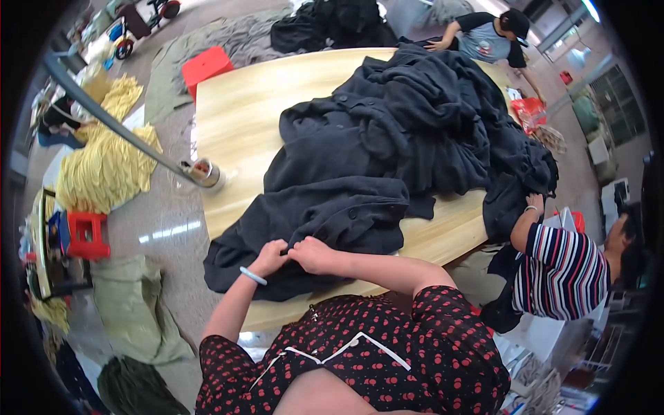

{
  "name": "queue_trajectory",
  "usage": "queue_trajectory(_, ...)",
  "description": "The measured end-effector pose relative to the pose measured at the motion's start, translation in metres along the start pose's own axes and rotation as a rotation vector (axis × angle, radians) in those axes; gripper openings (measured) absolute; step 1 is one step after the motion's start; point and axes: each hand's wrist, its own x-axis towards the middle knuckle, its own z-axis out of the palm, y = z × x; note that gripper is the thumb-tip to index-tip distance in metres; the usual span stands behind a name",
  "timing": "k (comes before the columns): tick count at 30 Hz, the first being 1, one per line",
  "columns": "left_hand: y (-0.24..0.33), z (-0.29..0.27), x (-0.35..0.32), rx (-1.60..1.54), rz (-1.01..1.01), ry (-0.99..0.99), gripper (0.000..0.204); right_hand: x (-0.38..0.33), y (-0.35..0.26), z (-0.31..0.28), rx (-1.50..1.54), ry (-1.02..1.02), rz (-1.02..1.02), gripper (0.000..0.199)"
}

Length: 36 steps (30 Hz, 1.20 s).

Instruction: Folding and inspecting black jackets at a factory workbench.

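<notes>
A dark charcoal garment with buttons lies spread over the near side of the light wooden table. My left hand, with a pale bangle on its wrist, pinches the cloth near the garment's front edge. Right beside it, my right hand has its fingers closed on the same cloth, the two hands almost touching. The exact bit of fabric between my fingers is hidden. Farther back, a big heap of similar dark garments covers the middle and right of the table.
At the right, a person in a striped shirt handles dark cloth; another in a cap leans on the far end. A metal pole with a can stands along the left edge. Red stools and yellow fabric piles occupy the left floor.
</notes>
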Motion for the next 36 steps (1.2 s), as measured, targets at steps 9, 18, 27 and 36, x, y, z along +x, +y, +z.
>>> queue_trajectory(9,0.084,-0.044,-0.007,-0.908,-0.434,0.12,0.011,-0.007,-0.029,-0.058,0.217,0.211,0.074,0.015)
queue_trajectory(18,0.075,-0.013,-0.01,-0.92,-0.571,0.214,0.018,-0.014,-0.02,-0.04,0.197,0.281,0.238,0.007)
queue_trajectory(27,0.082,-0.022,-0.021,-0.242,-0.343,-0.035,0.029,-0.022,-0.013,-0.027,-0.026,0.117,0.107,0.006)
queue_trajectory(36,0.084,-0.008,-0.031,0.137,-0.199,0.071,0.024,-0.019,-0.01,-0.019,-0.07,0.143,0.036,0.006)
